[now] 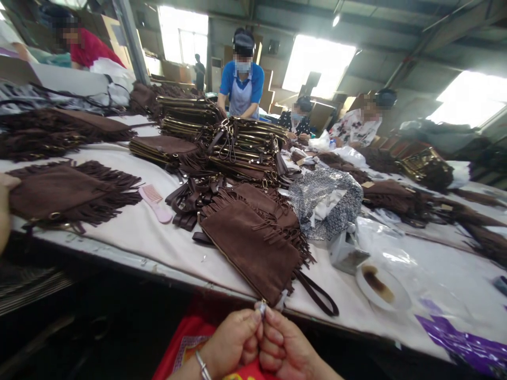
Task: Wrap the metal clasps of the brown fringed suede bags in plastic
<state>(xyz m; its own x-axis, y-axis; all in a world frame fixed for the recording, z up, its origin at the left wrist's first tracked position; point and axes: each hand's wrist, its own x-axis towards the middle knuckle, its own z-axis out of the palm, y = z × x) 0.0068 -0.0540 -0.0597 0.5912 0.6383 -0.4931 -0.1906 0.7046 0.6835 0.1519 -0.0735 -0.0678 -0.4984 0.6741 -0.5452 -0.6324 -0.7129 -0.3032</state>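
A brown fringed pouch [253,243] lies at the table's front edge, its zipped side slanting down toward me. At its near corner my left hand [237,338] and my right hand [284,338] meet, thumbs and fingers pinched together. Between the fingertips is a small silvery-white piece [261,307] at the zip's end; its exact kind is too small to tell. A dark wrist strap [319,295] loops out to the right of the pouch. Under the pouch's far side lies another fringed brown piece [264,203].
Stacked pouches with gold zips [245,148] stand behind. Left are dark straps [190,203], a pink comb [156,203] and a fringed pouch [63,192] beside another person's hand [6,195]. Right are a patterned plastic bag [327,200] and a stained white dish [382,287]. Several people work beyond.
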